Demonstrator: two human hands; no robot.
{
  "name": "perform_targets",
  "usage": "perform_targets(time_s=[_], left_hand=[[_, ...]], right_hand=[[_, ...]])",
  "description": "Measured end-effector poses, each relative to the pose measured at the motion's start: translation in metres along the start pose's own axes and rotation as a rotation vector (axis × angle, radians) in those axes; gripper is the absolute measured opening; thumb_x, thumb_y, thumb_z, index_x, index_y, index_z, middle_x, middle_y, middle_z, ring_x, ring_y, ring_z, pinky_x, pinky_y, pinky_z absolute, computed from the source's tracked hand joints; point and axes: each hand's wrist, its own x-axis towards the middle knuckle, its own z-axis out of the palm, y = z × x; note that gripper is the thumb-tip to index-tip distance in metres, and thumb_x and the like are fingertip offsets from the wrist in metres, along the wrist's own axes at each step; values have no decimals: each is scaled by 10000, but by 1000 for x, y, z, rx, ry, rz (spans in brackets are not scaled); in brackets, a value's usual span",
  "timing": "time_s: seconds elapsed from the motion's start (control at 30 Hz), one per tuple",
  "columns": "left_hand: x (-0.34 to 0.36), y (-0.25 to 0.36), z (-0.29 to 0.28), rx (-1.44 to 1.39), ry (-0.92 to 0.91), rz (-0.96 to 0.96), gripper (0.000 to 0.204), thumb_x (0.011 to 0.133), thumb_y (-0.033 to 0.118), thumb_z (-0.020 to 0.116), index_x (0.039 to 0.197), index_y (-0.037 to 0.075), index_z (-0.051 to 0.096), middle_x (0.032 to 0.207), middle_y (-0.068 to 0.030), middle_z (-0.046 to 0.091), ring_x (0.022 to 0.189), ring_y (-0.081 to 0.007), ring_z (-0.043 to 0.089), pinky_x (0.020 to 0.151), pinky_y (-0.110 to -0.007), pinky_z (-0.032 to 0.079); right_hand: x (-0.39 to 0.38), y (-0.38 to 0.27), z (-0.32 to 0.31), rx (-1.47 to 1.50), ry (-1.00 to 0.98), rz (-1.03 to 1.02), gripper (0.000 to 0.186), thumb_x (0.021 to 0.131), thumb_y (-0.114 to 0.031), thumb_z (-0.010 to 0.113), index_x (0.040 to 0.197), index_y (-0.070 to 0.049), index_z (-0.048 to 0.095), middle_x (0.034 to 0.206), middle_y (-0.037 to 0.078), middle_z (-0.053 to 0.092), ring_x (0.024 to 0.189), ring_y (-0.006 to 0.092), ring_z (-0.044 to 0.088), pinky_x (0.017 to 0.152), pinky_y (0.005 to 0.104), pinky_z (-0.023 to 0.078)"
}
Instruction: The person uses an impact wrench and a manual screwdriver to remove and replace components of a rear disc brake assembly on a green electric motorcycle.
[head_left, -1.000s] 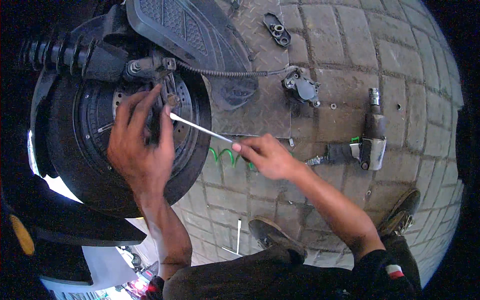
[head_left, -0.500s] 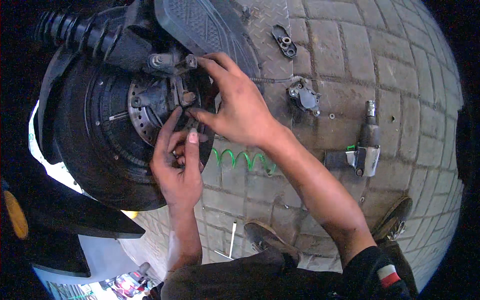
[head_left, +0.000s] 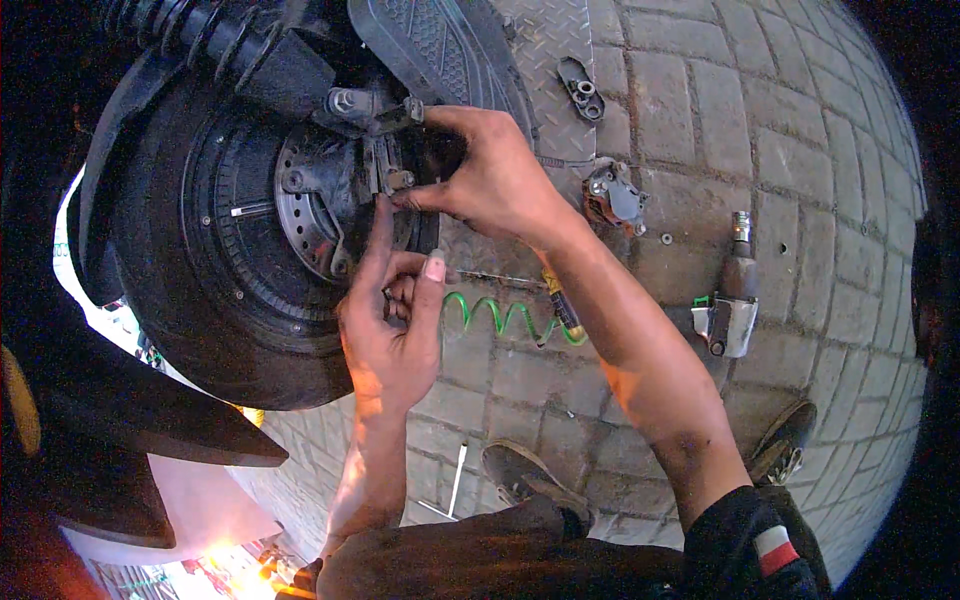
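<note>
A scooter wheel (head_left: 215,330) with a perforated brake disc (head_left: 300,215) fills the left side. My right hand (head_left: 510,185) curves around the metal bracket (head_left: 385,160) at the hub, fingers passing behind it. Its thumb reaches the area just below the axle nut (head_left: 400,180). My left hand (head_left: 390,330) is below. Its index finger points up and meets the right thumb there; the thumb stands apart and the other fingers are partly curled. A yellow-and-black-handled screwdriver (head_left: 565,310) shows near the left fingers; I cannot tell whether they touch its shaft.
A brake caliper (head_left: 615,195) lies on the paving right of my right wrist. Beyond it are an impact wrench (head_left: 732,300), a small washer (head_left: 666,239) and a dark oblong part (head_left: 580,90) on the metal plate. A green coiled hose (head_left: 490,315) runs beneath my forearm.
The view has shifted, so the wheel sits slightly further right. The screwdriver now shows beside my left hand. Both hands stay at the hub, the left thumb further from the right hand.
</note>
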Motion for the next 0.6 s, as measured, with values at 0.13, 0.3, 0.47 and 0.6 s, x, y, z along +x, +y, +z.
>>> perform_targets(time_s=[0.13,0.3,0.47,0.6], left_hand=[[-2,1,6,-22,-31,-34,664,1010,151,641,1597,32,353,843,-18,680,607,-10,450,518,-185,351],[-5,-3,3,-167,-81,-118,754,1007,129,654,1643,80,251,883,-21,649,682,-19,484,561,-188,385],[-9,-19,4,-401,-84,-132,808,995,148,669,1658,113,208,1000,-51,627,672,-33,495,542,-196,393],[-11,-19,7,-511,-40,-109,812,987,154,673,1656,116,215,1093,-73,608,668,-45,491,535,-203,397]], right_hand=[[5,12,0,-60,-30,-87,577,584,-217,926,1036,71,713,953,272,713,930,425,713,829,444,571],[0,9,-2,-103,-7,-118,566,619,-200,903,1059,84,688,1029,296,697,983,448,693,868,464,560],[-45,-12,-3,-218,72,-74,581,709,-139,846,1199,73,617,1161,282,675,1065,450,661,918,481,541],[-128,-19,-25,-529,-128,469,554,785,-179,826,1246,6,580,1158,234,627,1100,436,639,923,496,535]])
